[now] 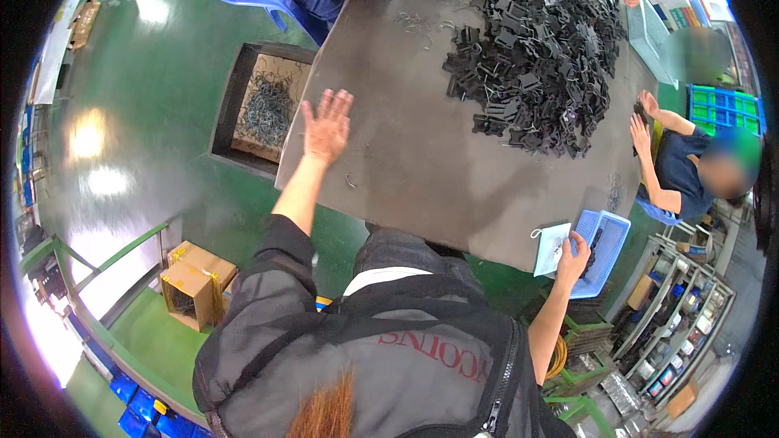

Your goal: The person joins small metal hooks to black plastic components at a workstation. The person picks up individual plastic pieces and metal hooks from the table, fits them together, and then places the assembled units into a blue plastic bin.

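My left hand [327, 126] is open, palm down with its fingers apart, over the table's left side. A small curved metal piece [350, 182] lies on the tabletop just nearer to me. At the near right corner, my right hand [573, 258] has curled fingers beside a light blue face mask [552, 249] and the blue plastic basket [603, 253]. Whatever its fingers hold, if anything, is hidden. Dark pieces lie inside the basket. Farther off, a large heap of black clip-like parts [544, 57] covers the table's far right part.
Loose metal hooks [414, 23] lie left of the heap. A black tray [264, 105] with many metal hooks stands on the floor, left of the brown table [406, 170]. Co-workers' hands [641, 134] are at the right and far edges. A pale blue bin [649, 40] stands far right.
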Demonstrator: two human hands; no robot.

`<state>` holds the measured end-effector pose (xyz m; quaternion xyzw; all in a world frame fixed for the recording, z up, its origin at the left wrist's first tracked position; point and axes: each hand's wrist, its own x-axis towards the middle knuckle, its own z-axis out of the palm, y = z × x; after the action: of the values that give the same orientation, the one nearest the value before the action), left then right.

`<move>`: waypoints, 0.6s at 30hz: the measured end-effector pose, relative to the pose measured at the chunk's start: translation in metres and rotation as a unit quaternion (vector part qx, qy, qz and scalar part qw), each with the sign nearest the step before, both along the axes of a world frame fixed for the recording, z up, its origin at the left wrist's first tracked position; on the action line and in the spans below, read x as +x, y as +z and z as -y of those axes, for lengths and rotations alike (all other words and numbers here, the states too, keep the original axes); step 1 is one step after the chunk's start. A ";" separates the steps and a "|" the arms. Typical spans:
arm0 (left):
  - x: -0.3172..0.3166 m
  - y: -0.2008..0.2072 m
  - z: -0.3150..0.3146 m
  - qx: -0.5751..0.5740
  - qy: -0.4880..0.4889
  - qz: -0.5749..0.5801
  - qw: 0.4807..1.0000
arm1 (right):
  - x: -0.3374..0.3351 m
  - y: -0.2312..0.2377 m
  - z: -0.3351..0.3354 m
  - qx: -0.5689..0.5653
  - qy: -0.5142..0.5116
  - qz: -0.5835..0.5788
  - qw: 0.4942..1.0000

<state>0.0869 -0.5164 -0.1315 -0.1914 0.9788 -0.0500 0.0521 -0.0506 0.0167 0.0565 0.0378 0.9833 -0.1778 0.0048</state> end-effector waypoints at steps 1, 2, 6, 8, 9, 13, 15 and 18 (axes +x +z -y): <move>0.007 0.002 0.023 -0.032 0.015 0.017 0.999 | -0.001 -0.001 0.003 0.001 0.003 0.007 1.000; 0.012 0.007 0.045 -0.053 0.039 0.028 0.997 | -0.001 -0.003 0.005 0.002 0.005 0.014 1.000; 0.030 0.010 0.082 -0.046 0.137 -0.089 0.986 | 0.001 -0.015 0.009 -0.008 0.038 0.004 0.999; 0.036 0.014 0.049 -0.053 0.044 -0.064 0.996 | 0.002 -0.015 0.025 -0.008 0.030 0.011 0.999; 0.041 0.013 0.024 -0.051 -0.014 -0.024 0.998 | 0.003 -0.012 0.036 -0.007 0.028 0.005 1.000; 0.083 0.011 -0.063 0.248 -0.306 0.042 0.918 | 0.003 -0.014 0.052 -0.018 0.049 -0.002 0.999; 0.091 0.012 -0.064 0.228 -0.301 0.056 0.924 | 0.009 -0.010 0.052 -0.027 0.041 -0.001 0.999; 0.076 0.015 -0.029 0.167 -0.180 0.116 0.962 | 0.019 -0.009 0.037 -0.024 0.023 -0.006 0.999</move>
<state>0.1631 -0.4871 -0.1166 0.0065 0.9789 0.0838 0.1865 -0.0314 -0.0206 0.0479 0.0136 0.9795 -0.2009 0.0041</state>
